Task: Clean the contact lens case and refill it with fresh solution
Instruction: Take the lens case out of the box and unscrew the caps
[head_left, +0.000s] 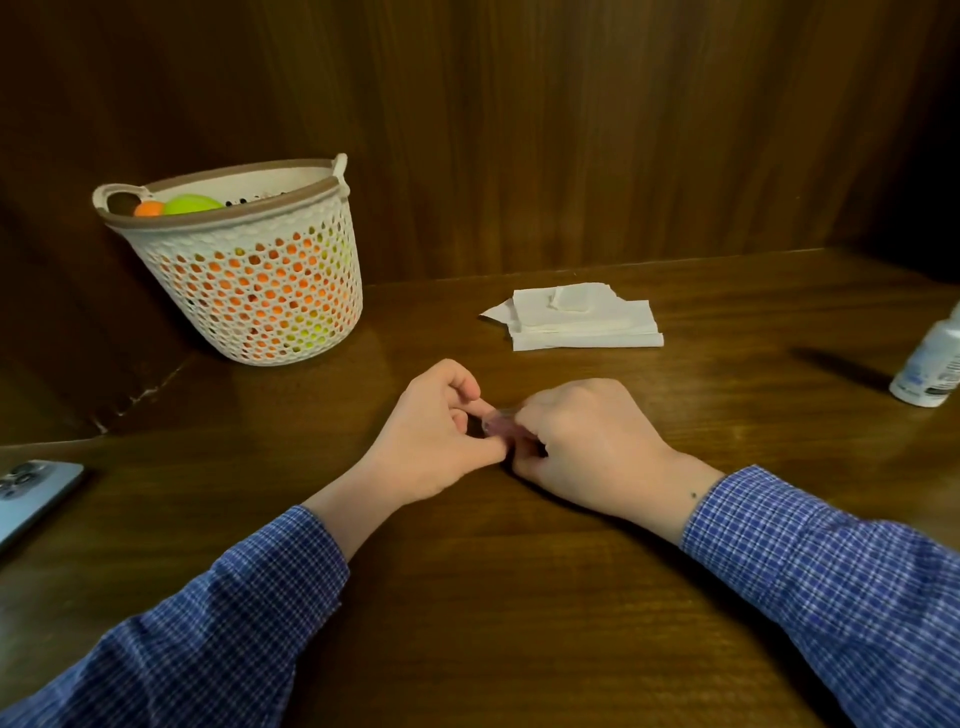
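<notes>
A small clear contact lens case (497, 422) with a pinkish tint sits low over the wooden table (467, 597), mostly hidden between my two hands. My left hand (434, 439) pinches its left end between thumb and forefinger. My right hand (582, 441) curls over its right side, fingers wrapped round it. A white solution bottle (930, 364) stands at the far right edge of the table, apart from both hands. A stack of white tissues (582, 319) lies behind my hands.
A white perforated basket (244, 291) holding orange and green balls stands at the back left. A phone (31, 493) lies face down at the left edge. Dark wood panelling rises behind the table.
</notes>
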